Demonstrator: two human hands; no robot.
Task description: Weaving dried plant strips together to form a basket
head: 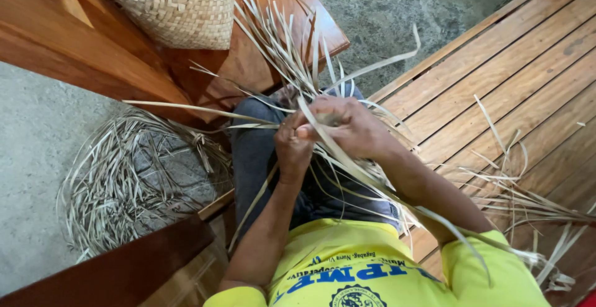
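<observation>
From the head camera, the person sits with both hands raised over the lap, working a bundle of pale dried leaf strips [292, 46] that fans out toward the far side. The left hand [293, 145] is closed around the gathered strips, fingers curled tight. The right hand [347, 127] pinches a single strip against the bundle, touching the left hand. The step looks like interlacing strips at the gathered base; the next move would call for a steady pinch while one strip is drawn across. The strips are long, flat, stiff and curling. A woven basket [186, 9] sits far left, and loose strips [130, 183] lie on the floor to the left.
</observation>
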